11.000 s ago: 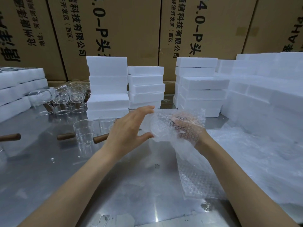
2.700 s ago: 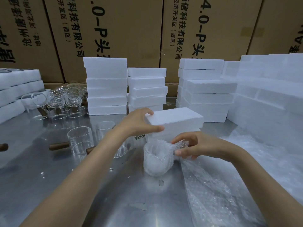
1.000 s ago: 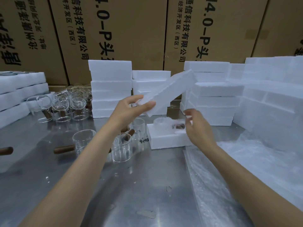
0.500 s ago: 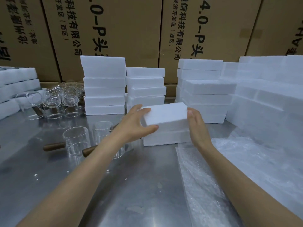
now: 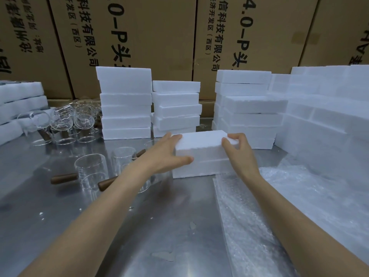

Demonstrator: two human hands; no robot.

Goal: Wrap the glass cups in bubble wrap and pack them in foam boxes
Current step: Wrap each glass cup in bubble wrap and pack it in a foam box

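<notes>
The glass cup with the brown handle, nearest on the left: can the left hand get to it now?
Probably yes: the cup stands open beside the left forearm. But the left hand first must release the foam box.

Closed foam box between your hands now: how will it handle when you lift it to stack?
The foam box likely lifts stiff and light. The lid merely sits along a visible seam, so it may slip unless left hand and right hand clamp both halves. Crumbly edges probably dent.

Foam box [image 5: 201,154] on table [image 5: 60,216]: glass cups [image 5: 90,168] left, bubble wrap [image 5: 249,226] right.
</notes>
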